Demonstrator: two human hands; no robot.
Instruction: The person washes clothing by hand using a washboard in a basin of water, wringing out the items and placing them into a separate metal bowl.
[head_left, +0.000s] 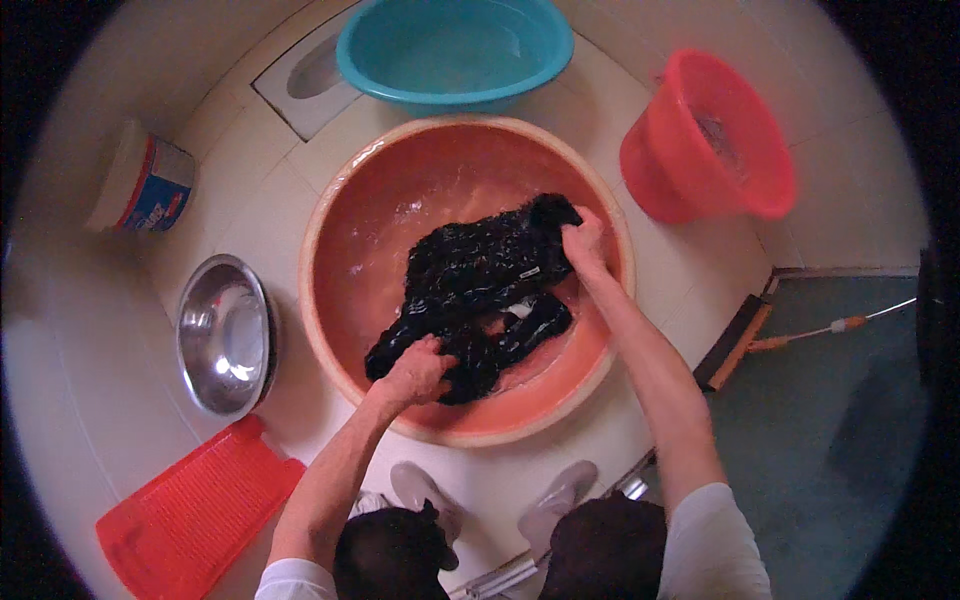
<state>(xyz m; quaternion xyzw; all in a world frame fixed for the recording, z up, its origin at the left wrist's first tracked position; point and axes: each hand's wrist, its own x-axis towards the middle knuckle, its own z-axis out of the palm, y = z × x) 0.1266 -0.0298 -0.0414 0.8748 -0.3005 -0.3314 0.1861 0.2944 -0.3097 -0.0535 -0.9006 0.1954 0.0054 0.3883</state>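
A wet black garment with a small pale tag lies in water in a large round orange basin. My right hand grips its upper right corner near the basin's right wall. At the garment's lower left, my left hand rests on the dark fabric near the basin's front rim; its fingertips are partly lost against the cloth, so a grip cannot be made out.
Beyond the basin stands a teal tub with water. A red bucket is at the back right, a floor squeegee at right. On the left are a white-and-blue bucket, a metal bowl and a red washboard.
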